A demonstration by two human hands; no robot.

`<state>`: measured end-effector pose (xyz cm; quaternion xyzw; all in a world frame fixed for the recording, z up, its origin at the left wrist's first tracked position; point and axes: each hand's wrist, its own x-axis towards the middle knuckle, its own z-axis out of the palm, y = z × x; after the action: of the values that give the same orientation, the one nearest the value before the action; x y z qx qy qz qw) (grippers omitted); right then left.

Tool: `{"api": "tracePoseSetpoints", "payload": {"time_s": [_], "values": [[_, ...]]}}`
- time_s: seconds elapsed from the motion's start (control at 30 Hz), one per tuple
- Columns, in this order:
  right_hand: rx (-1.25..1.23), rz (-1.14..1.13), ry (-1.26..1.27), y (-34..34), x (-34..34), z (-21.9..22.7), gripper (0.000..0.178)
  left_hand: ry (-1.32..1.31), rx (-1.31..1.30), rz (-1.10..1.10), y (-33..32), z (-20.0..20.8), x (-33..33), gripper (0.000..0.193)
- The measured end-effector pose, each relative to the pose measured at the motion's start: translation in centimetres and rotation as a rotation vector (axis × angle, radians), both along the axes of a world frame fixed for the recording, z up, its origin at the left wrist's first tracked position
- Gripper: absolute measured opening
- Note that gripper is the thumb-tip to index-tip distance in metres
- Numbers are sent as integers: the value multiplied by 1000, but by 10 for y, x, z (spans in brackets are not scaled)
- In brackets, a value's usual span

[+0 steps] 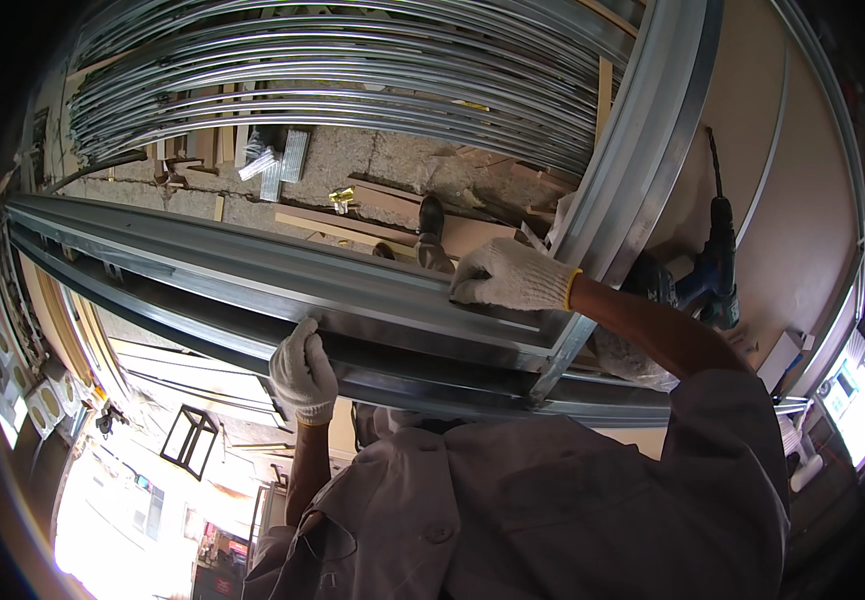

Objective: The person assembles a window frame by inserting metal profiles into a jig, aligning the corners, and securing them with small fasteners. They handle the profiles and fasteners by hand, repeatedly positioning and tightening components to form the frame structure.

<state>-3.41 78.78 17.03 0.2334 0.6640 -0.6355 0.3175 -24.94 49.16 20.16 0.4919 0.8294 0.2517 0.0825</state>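
My left hand clamps near edge of long steel channel; right hand presses flat on top, open. Channel spans frame; loose grip lets it slide, edges cut gloves.

You look down on a rough concrete floor strewn with wood offcuts and short metal pieces. A stack of long metal rails lies across the top. To your right sits a brown board with a blue drill on it. Bright daylight floods in at lower left, near a black lantern frame.
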Motion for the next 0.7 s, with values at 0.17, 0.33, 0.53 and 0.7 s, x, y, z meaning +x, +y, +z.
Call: {"api": "tracePoseSetpoints", "payload": {"time_s": [0.17, 0.33, 0.53, 0.7], "values": [[5, -57, 48, 0, -1, 9, 27, 6, -4, -4, 1, 1, 0, 18], [234, 110, 303, -5, -2, 10, 20, 9, 0, -1, 0, 1, -1, 18], [409, 371, 401, -9, -3, 1, 16, 12, 13, -2, -1, -1, 0, 19], [301, 286, 409, -1, -1, 5, 15, 46, 31, -63, 22, 18, 4, 22]]}}
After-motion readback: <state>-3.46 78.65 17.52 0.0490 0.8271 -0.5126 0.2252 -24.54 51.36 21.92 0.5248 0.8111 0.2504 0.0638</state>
